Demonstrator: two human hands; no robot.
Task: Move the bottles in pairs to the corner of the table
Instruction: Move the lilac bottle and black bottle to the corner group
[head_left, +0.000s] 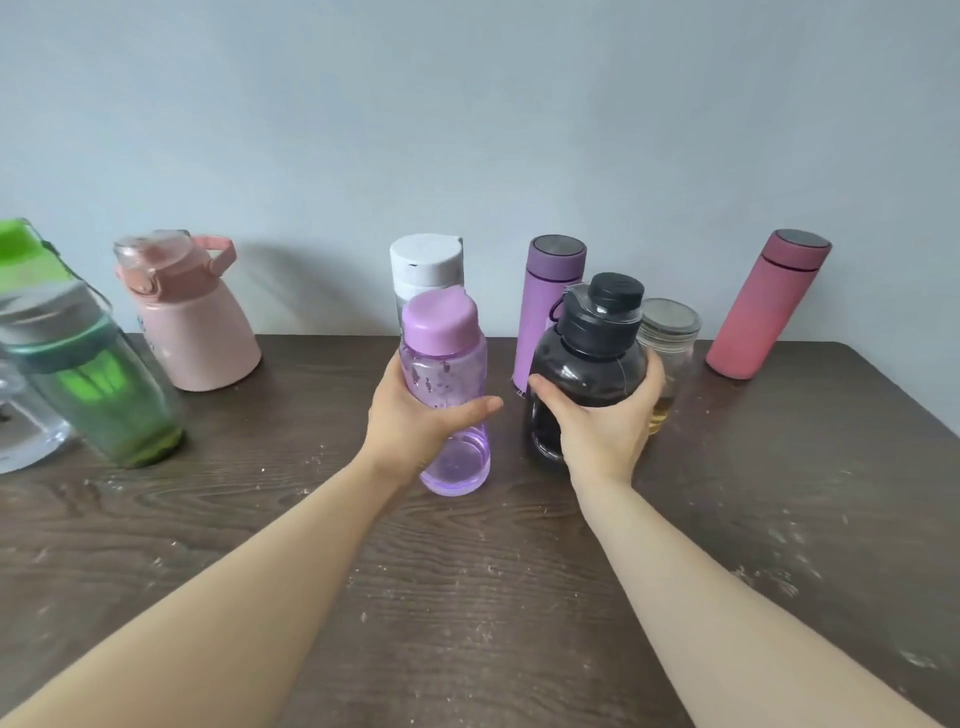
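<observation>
**Two bottles in hand at the middle of the counter**

Looking down from the head camera, we see our left hand (415, 410) wrapped around the clear purple bottle (447, 384), thumb across its front, fingers hidden behind. The bottle stands upright with its lilac cap on; whether its base touches the dark wooden counter (467, 597) or sits just above it, we cannot tell. Our right hand (602, 415) clasps the smoky black bottle (582, 358) around its belly, just below the black screw cap, and this bottle too is upright near the middle of the counter.

Behind the purple bottle stands a white-capped bottle (426, 262), partly hidden. Behind the black one we see a matte purple flask (550, 291) and a glass jar (670, 338) with a little yellowish liquid, just beside our right fingers. Farther right, well apart, a red flask (769, 306) stands near the wall. At the left we find a pink jug (192, 322) with a handle, a green bottle (98, 374) and, at the edge, a clear bottle (21, 431), cut off by the frame.
</observation>
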